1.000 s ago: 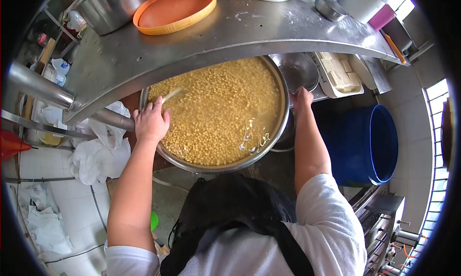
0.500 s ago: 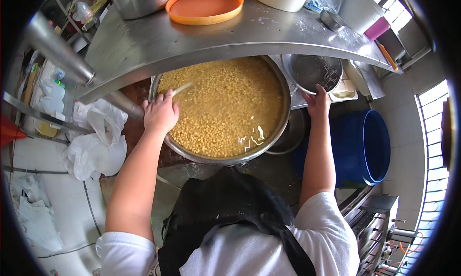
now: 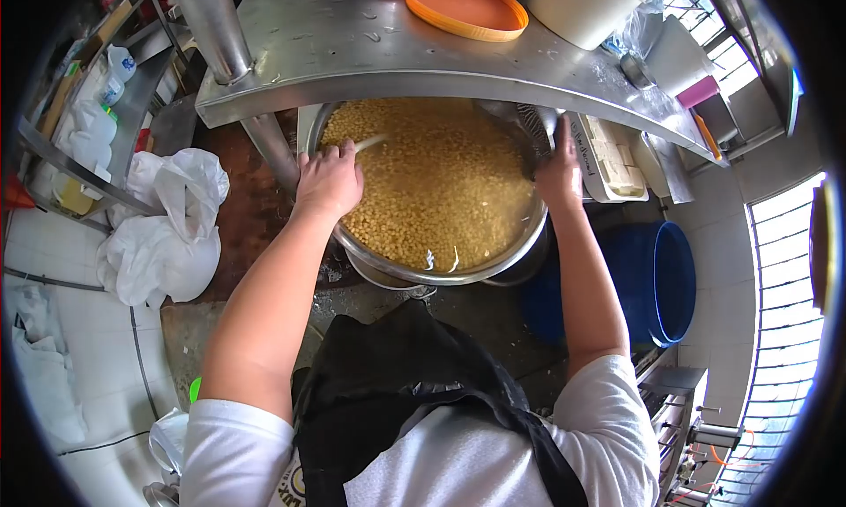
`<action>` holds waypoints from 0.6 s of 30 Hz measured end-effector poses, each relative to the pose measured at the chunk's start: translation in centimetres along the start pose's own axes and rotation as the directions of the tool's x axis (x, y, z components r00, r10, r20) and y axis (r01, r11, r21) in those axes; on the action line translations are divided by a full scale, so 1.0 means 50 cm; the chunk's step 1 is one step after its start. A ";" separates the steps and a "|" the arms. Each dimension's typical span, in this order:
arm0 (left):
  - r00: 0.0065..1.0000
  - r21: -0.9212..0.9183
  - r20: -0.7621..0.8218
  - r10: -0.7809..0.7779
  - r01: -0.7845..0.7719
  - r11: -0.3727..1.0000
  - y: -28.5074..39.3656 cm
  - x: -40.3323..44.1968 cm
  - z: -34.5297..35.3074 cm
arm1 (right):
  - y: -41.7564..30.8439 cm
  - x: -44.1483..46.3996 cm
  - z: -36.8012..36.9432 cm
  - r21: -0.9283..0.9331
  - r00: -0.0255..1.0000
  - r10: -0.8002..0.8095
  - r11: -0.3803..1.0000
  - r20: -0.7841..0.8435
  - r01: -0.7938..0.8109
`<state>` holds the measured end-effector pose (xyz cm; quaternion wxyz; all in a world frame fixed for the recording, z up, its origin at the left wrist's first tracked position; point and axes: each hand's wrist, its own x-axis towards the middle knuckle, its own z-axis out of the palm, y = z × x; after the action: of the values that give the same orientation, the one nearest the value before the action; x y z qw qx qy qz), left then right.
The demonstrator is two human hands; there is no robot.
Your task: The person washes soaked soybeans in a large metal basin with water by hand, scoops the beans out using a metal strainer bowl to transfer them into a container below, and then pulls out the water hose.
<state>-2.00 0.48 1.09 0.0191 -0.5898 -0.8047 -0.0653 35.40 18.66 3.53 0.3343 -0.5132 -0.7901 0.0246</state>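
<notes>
1. My right hand (image 3: 559,179) grips the metal colander (image 3: 534,128) by its edge, a finger stretched up along the side.
2. The colander stands tilted, its holed side turned toward the middle of the basin (image 3: 423,279), at the far right of it; I cannot tell whether its lower edge dips into the liquid.
3. My left hand (image 3: 330,182) lies over the basin's left rim, knuckles up and fingers bent forward.
4. A pale stick (image 3: 374,141) runs from beside my left fingertips out over the yellow kernels (image 3: 414,194); I cannot tell whether those fingers close round it.
5. The kernels lie in cloudy liquid and spread across the wide basin between my two hands.
6. A steel shelf (image 3: 379,53) overhangs the basin's far side, with an orange lid (image 3: 467,11) on it.
7. Just right of my right hand sits a white tray (image 3: 592,159) of pale blocks (image 3: 619,159).
8. A blue barrel (image 3: 639,278) stands to the right of my right forearm.
</notes>
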 end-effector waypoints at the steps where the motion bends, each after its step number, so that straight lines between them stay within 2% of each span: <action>1: 1.000 0.005 -0.026 0.008 -0.008 1.000 -0.001 0.000 0.004 | -0.030 -0.015 0.000 -0.058 0.993 0.070 0.996 0.091 -0.065; 2: 1.000 0.003 -0.028 0.009 -0.009 1.000 -0.003 0.002 0.007 | -0.063 -0.023 -0.008 -0.120 0.974 0.144 0.985 0.177 -0.124; 6: 0.999 -0.010 -0.039 0.018 -0.018 1.000 -0.004 0.002 0.010 | -0.051 -0.053 0.024 -0.059 0.972 0.146 0.989 0.186 -0.137; 7: 1.000 -0.023 -0.030 0.004 -0.005 1.000 -0.003 0.004 0.008 | -0.054 -0.056 0.023 -0.099 0.939 0.246 0.969 0.239 -0.228; 8: 1.000 -0.036 -0.020 -0.010 0.009 0.999 -0.004 0.006 0.010 | -0.056 -0.061 0.024 -0.100 0.939 0.251 0.967 0.237 -0.233; 10: 1.000 -0.036 -0.015 -0.007 0.006 0.999 -0.008 0.008 0.015 | -0.055 -0.069 0.029 -0.083 0.866 0.380 0.924 0.326 -0.374; 14: 0.999 -0.010 -0.040 0.010 -0.011 1.000 -0.007 0.003 0.011 | -0.027 -0.092 0.059 -0.067 0.878 0.362 0.930 0.312 -0.360; 16: 0.998 -0.013 -0.059 0.010 -0.010 1.000 -0.007 0.004 0.018 | -0.062 -0.092 0.041 0.085 0.753 0.480 0.817 0.450 -0.571; 18: 0.997 -0.015 -0.079 0.008 -0.010 1.000 -0.008 0.004 0.018 | -0.056 -0.099 0.062 0.112 0.757 0.500 0.800 0.421 -0.590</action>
<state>-2.38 0.67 0.20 0.0466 -0.5905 -0.8001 -0.0945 32.70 14.19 -0.33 0.2161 -0.6640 -0.6442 0.3122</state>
